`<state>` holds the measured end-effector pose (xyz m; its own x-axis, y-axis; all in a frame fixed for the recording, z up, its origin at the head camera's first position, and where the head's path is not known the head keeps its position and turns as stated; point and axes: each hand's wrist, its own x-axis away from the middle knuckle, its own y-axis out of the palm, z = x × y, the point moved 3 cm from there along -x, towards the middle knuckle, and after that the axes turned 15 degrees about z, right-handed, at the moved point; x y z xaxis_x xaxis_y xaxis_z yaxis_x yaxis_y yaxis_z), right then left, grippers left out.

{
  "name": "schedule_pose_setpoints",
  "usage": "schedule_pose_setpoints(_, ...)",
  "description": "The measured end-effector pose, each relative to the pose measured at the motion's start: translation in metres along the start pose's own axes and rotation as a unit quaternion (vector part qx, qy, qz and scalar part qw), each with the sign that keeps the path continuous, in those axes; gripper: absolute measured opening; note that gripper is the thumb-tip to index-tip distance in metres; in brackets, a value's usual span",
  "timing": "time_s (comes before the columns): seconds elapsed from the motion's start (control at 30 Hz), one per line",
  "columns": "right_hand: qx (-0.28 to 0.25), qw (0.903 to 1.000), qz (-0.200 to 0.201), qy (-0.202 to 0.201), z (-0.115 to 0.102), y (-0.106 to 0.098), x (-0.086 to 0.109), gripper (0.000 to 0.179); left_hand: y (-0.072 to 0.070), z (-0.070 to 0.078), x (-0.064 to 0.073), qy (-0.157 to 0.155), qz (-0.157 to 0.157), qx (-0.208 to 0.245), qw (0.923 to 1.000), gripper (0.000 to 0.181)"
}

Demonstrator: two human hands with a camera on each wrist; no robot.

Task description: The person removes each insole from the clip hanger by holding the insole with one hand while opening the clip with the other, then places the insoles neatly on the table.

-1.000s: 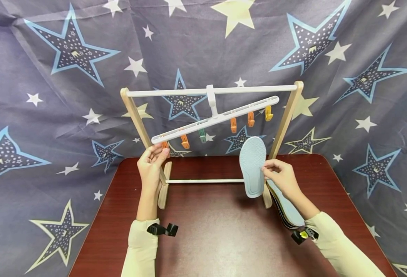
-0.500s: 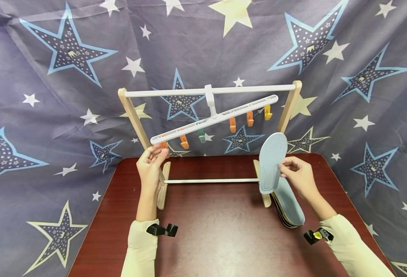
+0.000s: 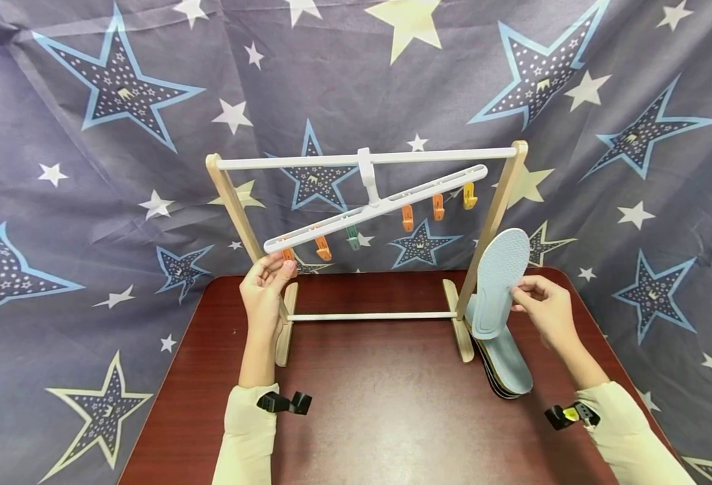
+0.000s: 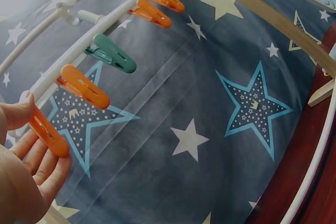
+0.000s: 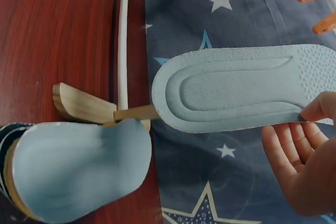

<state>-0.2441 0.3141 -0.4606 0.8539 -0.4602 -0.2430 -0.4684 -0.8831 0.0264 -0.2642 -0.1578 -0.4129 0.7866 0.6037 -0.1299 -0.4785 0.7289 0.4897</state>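
My left hand [image 3: 263, 289] pinches the orange clip [image 4: 48, 134] at the lowered left end of a white clip hanger [image 3: 331, 225]. The hanger hooks over the rack's top bar and slants up to the right. More clips hang along it: orange, a green clip [image 4: 111, 53] and a yellow clip [image 3: 469, 195]. My right hand [image 3: 546, 306] pinches the side edge of a light blue insole [image 3: 501, 283], heel end down, in front of the rack's right post. Below it lies a stack of insoles [image 3: 506, 360] with a light blue one on top.
A rack with wooden posts [image 3: 494, 222] and a white top bar [image 3: 307, 162] stands on the dark red table [image 3: 380, 397]. A white lower bar [image 3: 368, 316] joins its feet. Behind hangs a grey cloth [image 3: 356, 81] printed with stars.
My right hand has carried the insole to the right, from beside the rack's right post to over the insole stack. My left hand stays on the end clip, and the hanger keeps its tilt.
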Motion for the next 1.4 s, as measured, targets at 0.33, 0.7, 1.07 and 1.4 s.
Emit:
schedule_pose_setpoints(0.33, 0.033, 0.9988, 0.016, 0.032, 0.019, -0.019, -0.007, 0.012, 0.000, 0.001, 0.001, 0.001, 0.002, 0.000, 1.0000, 0.020)
schedule_pose_setpoints(0.7, 0.139, 0.9896, -0.021, 0.032, 0.031, -0.028, -0.002, 0.025, -0.006, -0.001, 0.001, -0.004, 0.013, -0.012, 0.9998, 0.020)
schedule_pose_setpoints(1.07, 0.192, 0.9771, -0.069, 0.061, 0.043, -0.028, -0.004, 0.032, -0.001, 0.000, -0.001, -0.005, -0.003, -0.005, 1.0000, 0.020)
schedule_pose_setpoints(1.4, 0.234, 0.9659, -0.092, 0.061, 0.049, -0.028, -0.005, 0.030, -0.003, -0.001, -0.002, -0.006, -0.004, -0.015, 0.9999, 0.022)
